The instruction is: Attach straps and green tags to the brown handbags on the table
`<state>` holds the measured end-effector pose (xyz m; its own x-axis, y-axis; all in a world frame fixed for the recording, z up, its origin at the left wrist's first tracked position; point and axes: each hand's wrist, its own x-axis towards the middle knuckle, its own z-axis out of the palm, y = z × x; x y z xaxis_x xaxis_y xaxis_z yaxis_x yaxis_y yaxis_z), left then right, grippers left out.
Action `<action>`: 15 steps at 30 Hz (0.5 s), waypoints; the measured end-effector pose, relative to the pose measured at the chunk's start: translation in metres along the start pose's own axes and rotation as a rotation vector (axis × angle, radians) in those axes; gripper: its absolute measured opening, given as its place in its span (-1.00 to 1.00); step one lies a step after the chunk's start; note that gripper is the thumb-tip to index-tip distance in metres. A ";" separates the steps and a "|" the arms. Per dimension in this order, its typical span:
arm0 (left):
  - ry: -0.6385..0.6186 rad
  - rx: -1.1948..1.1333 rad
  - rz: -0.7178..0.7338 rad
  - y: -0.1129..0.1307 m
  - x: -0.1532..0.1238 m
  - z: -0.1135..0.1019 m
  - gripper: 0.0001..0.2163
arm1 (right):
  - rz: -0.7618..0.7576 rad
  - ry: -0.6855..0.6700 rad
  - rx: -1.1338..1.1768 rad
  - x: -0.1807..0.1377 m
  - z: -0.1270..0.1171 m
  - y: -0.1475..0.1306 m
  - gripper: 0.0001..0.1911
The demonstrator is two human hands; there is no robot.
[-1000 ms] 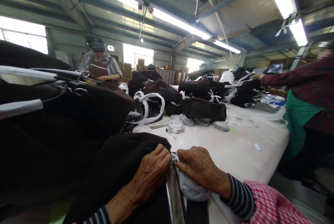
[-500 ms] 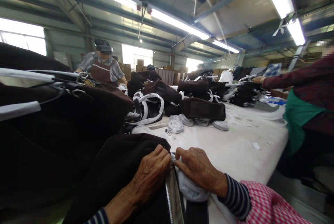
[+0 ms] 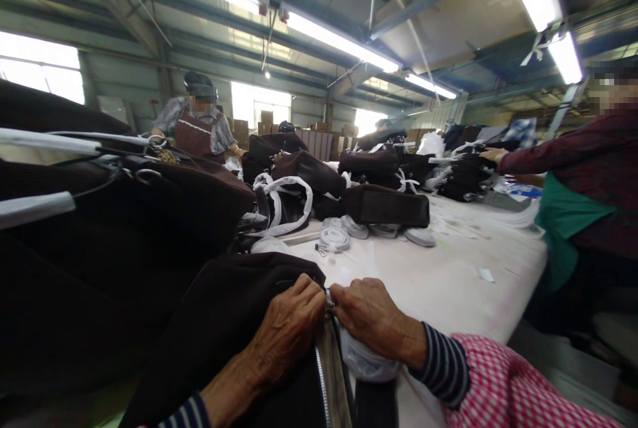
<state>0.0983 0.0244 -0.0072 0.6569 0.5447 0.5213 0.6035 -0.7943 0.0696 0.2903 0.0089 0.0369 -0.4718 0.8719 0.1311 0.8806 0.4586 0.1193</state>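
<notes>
A dark brown fabric bag [image 3: 224,308] lies before me, its silver-toothed zipper [image 3: 323,381] running toward me between dark edges. My left hand [image 3: 294,312] is closed on the bag's edge at the zipper's far end. Opposite it, my right hand [image 3: 371,315] pinches the same end, thumb against curled fingers. A small shiny piece shows between the two hands; the fingertips cover most of it. Beneath my right wrist sits a clear plastic-wrapped bundle [image 3: 369,358], beside a black strap [image 3: 376,405].
More dark bags with white-wrapped handles [image 3: 294,202] are heaped at the left and across the white table [image 3: 448,282]. Coiled wrapped straps [image 3: 333,235] lie mid-table. One co-worker [image 3: 194,125] stands behind the pile; another, in a green apron [image 3: 573,222], reaches in from the right.
My right hand has shifted slightly left, and its fingers have closed in tighter at the zipper end. My left hand stays nearly in place. The co-worker at the right has leaned further in.
</notes>
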 end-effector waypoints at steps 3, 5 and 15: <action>0.022 -0.043 -0.020 0.000 -0.001 0.001 -0.84 | 0.010 0.039 0.141 0.000 -0.005 0.011 -0.89; 0.031 -0.073 -0.039 0.000 -0.001 0.002 -0.85 | 0.035 0.079 0.333 -0.001 -0.007 0.025 -0.89; 0.027 -0.082 -0.040 0.000 0.001 0.001 -0.82 | 0.048 -0.064 1.367 0.004 -0.006 0.075 -0.71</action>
<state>0.0991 0.0255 -0.0077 0.6196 0.5701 0.5395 0.5894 -0.7919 0.1598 0.3541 0.0452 0.0523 -0.4696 0.8810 0.0579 0.2547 0.1980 -0.9465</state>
